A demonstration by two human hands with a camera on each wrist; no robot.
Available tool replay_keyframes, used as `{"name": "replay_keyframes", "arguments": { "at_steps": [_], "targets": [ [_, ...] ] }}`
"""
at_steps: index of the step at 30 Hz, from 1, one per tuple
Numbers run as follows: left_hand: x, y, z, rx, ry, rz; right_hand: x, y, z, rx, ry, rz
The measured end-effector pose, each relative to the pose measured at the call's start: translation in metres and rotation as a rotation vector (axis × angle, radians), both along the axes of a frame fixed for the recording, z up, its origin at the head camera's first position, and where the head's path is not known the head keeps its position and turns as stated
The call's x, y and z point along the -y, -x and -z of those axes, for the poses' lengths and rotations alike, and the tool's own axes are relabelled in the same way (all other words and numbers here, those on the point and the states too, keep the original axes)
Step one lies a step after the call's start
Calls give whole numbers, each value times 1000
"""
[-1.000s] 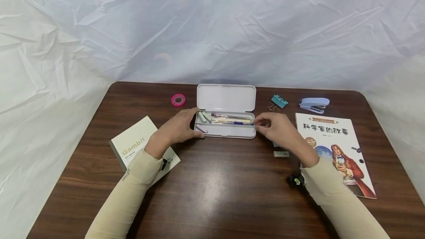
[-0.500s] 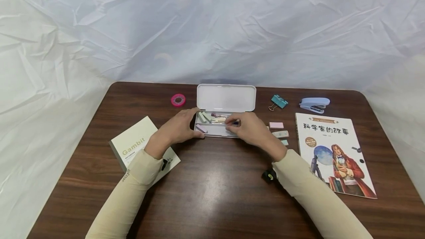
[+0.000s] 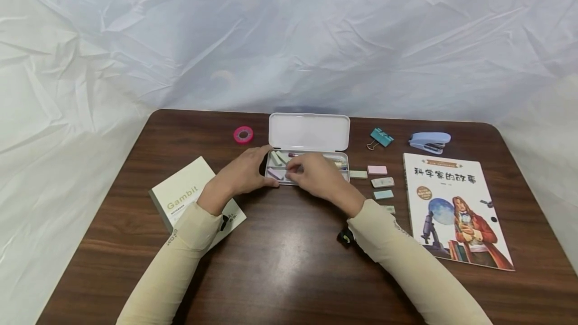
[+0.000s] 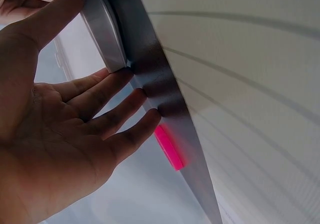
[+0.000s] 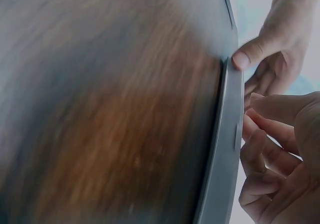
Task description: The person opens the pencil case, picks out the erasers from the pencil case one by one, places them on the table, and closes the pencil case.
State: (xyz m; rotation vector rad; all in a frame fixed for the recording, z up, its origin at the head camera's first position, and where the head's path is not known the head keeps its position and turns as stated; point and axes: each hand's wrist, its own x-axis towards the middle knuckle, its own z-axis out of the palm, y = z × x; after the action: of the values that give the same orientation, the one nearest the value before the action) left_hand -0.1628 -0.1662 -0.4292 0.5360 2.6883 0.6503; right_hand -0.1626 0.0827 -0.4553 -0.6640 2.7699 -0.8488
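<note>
Pencil case (image 3: 309,132) is sitting open on table (image 3: 289,280), left hand (image 3: 243,173) bracing its left end, fingers extended. Right hand (image 3: 318,177) is reaching over it, fingers curled; can't tell if gripping.

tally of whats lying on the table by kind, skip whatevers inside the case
pencil case: 1
small blocks in view outside it: 5
notebook: 1
illustrated book: 1
binder clip: 1
stapler: 1
pink ring: 1
total: 11

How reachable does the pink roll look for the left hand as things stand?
Yes, probably: the pink roll lies just beyond the left hand, with nothing visible between them, though that hand would likely have to release the pencil case.
</note>
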Motion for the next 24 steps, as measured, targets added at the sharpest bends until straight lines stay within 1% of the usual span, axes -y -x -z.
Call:
{"name": "replay_keyframes", "arguments": {
  "at_steps": [2, 4, 5, 6, 11, 12, 15, 17, 20, 22, 24],
  "targets": [
    [1, 3, 4, 1, 9, 0, 6, 1, 4, -14, -21, -4],
    [5, 8, 19, -27, 5, 2, 10, 1, 5, -23, -31, -11],
    [8, 12, 28, -41, 8, 4, 13, -2, -1, -34, -42, -19],
    [8, 13, 28, -37, 16, -4, 15, -3, -3, -39, -47, -29],
    [8, 13, 28, -45, 10, 3, 22, -5, -7, -54, -67, -74],
    [8, 12, 28, -44, 5, 6, 22, -2, -1, -49, -71, -76],
    [7, 10, 22, -39, -14, 8, 25, 0, 1, -45, -86, -75],
    [5, 7, 15, -34, -18, 12, 26, 1, 3, -50, -89, -67],
    [4, 6, 13, -39, -23, 10, 27, 1, 5, -53, -75, -60],
    [4, 7, 12, -32, -18, 11, 27, 1, 6, -53, -58, -60],
    [5, 8, 15, -36, -18, 10, 26, 1, 6, -51, -42, -62]
  ]
}}
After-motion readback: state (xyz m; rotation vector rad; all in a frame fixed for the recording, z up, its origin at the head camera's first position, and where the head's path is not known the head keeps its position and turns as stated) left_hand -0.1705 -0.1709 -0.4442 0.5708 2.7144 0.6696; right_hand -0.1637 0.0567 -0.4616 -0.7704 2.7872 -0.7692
